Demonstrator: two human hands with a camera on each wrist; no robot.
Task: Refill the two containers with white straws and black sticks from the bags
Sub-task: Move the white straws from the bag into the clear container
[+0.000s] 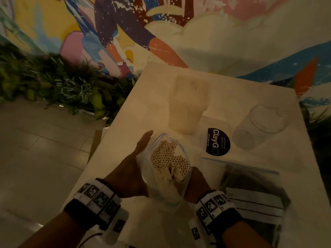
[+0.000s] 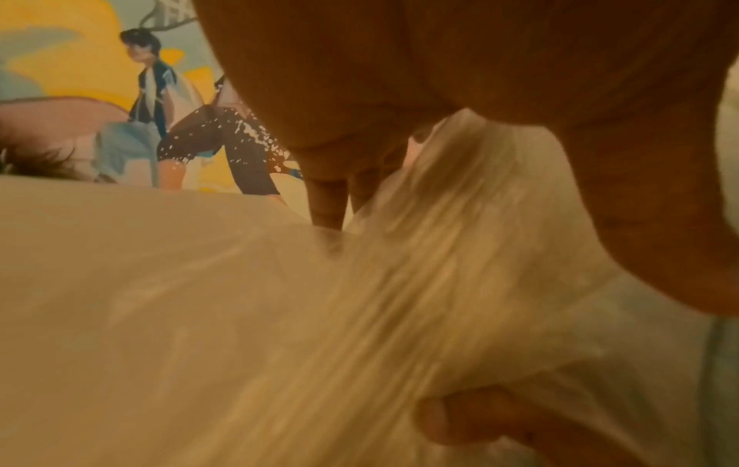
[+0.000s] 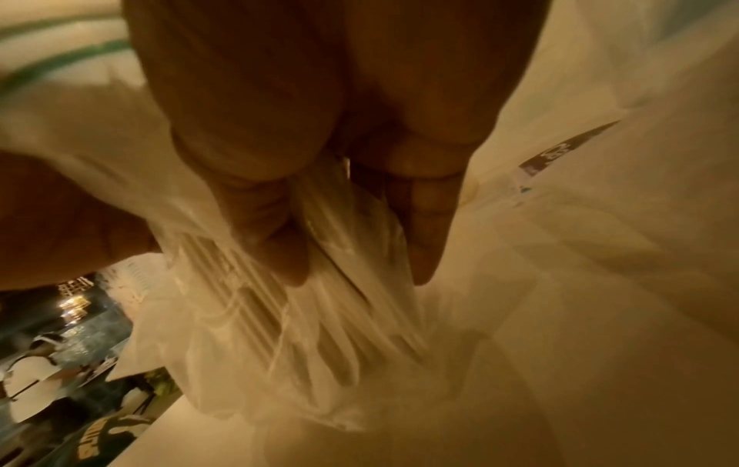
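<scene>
Dark round sticker [image 1: 217, 141] reads ClayGO, near straw bag [image 1: 166, 187]

bag [image 1: 161, 187] was thin clear plastic, crinkled and glossy | white straws [image 1: 170, 158] looked matt, paper-like | tabletop [image 1: 143, 108] looked smooth, matt | frosted container [image 1: 189, 104] looked translucent, dull | clear container [image 1: 258, 126] was transparent, glossy | second bag [image 1: 250, 178] was clear smooth plastic | floor [image 1: 44, 158] was smooth tile, faint sheen
</scene>
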